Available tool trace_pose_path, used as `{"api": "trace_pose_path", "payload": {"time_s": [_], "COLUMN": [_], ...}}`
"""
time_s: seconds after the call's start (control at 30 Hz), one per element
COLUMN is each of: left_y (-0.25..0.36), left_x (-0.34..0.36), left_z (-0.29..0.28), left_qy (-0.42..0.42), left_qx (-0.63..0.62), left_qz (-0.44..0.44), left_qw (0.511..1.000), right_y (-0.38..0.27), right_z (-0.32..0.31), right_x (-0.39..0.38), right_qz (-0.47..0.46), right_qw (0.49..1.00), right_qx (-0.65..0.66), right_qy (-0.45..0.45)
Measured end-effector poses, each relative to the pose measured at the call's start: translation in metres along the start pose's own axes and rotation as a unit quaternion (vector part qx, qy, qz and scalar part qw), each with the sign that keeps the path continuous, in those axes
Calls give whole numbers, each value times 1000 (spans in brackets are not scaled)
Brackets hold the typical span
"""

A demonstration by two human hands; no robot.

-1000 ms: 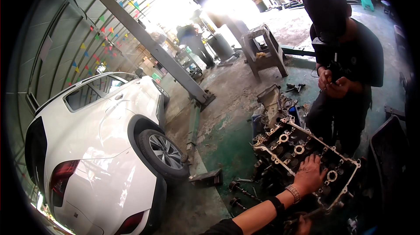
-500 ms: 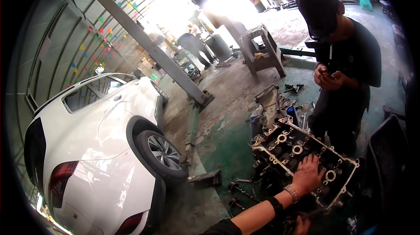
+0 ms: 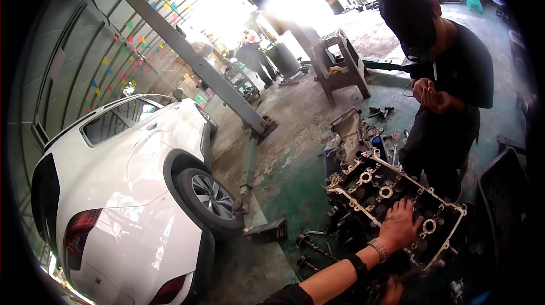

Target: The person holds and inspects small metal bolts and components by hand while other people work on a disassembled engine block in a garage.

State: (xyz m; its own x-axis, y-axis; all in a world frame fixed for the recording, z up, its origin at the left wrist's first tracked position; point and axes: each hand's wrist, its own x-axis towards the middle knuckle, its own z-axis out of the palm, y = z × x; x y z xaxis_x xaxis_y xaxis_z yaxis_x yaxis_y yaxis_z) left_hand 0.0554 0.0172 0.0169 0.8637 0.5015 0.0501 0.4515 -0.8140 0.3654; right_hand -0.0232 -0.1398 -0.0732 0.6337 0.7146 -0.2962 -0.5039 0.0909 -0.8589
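Resting palm-down, the left hand (image 3: pixel 400 226) lies flat and ungripping on the metal engine part (image 3: pixel 397 188), fingers extended. Part sits directly beneath this hand and spreads out to either side of it. Face with the round ports points upward; long axis runs from far left to near right. Right hand (image 3: pixel 392 291): low, by the near edge, blurred; grip cannot be told.

Dark, pale-rimmed engine part (image 3: pixel 386 192), lying slantwise
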Motion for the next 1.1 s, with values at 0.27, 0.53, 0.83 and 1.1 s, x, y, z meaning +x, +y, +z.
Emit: {"api": "trace_pose_path", "payload": {"time_s": [0.27, 0.53, 0.83, 1.1], "left_y": [-1, -1, -1, -2], "left_x": [0, 1, 0, 0], "left_z": [3, 3, 4, 6], "left_qy": [14, 32, 16, 25], "left_qx": [12, 12, 15, 20], "left_qz": [9, 16, 11, 5], "left_qw": [1000, 999, 1000, 999], "right_y": [1, 0, 0, -1], "right_z": [-1, 0, 0, 0], "right_x": [0, 0, -1, -2], "right_qz": [0, 0, 0, 0], "right_qw": [1000, 1000, 1000, 999], "right_qx": [10, 19, 28, 33], "right_qy": [5, 4, 9, 9]}}
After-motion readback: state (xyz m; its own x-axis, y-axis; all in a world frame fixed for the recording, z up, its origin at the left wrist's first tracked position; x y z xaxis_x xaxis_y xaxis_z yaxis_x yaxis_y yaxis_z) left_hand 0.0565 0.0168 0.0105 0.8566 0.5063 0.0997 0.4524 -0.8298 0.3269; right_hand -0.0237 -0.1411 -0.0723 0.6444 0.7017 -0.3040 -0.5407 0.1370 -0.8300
